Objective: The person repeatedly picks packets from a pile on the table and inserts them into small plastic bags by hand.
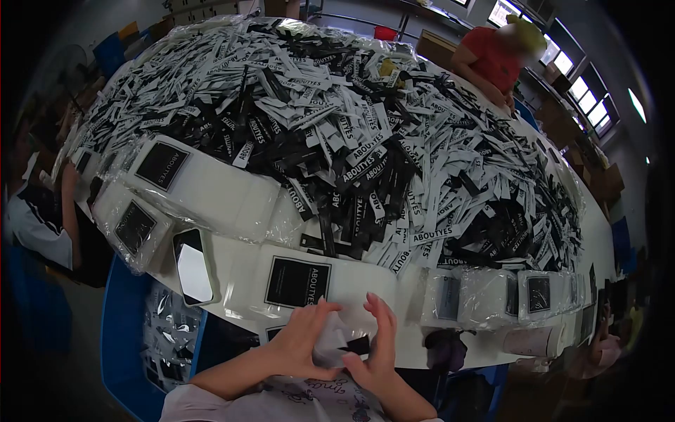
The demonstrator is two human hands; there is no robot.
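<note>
Close to my body, a small clear plastic bag with a black corner or packet at its right side is between my hands. My left hand curves around the left side of this bag, thumb low and fingers raised. From the right, my right hand cups the bag, its thumb by the black part; the exact contact is partly hidden. Just beyond my fingers lie a black printed card and a stack of translucent bags on the table.
A large heap of black and white "ABOUTYES" sachets covers the table. Wrapped bag packs lie left, others right. A phone lies near the front edge. Below is a blue bin. Co-workers are around the table.
</note>
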